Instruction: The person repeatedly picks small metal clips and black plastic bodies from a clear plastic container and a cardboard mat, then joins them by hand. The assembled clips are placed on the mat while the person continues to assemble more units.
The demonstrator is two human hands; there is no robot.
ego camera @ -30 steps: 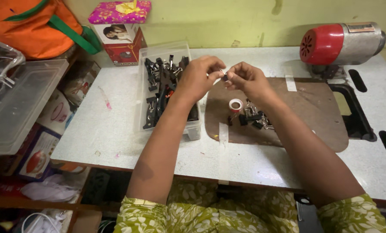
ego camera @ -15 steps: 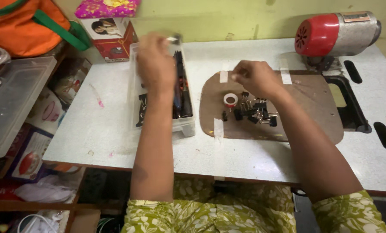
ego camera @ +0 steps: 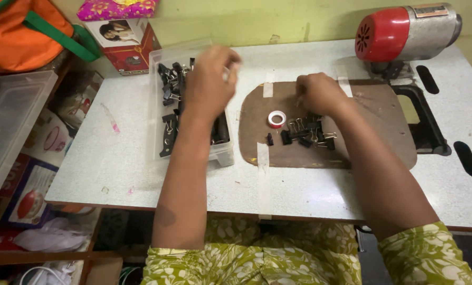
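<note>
Left of mat [ego camera: 383, 121]: clip bin [ego camera: 159, 105], long axis front-back. L hand [ego camera: 209, 79] above it, curled, contents unclear. R hand [ego camera: 320, 94] fisted by loose clips [ego camera: 307, 133], nearer these; grip unclear.

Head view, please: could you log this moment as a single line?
left hand over clear bin of binder clips | right hand by loose clips on brown mat | tape roll on mat

red carton [ego camera: 127, 45] behind table, pink packet [ego camera: 117, 9] atop
</note>
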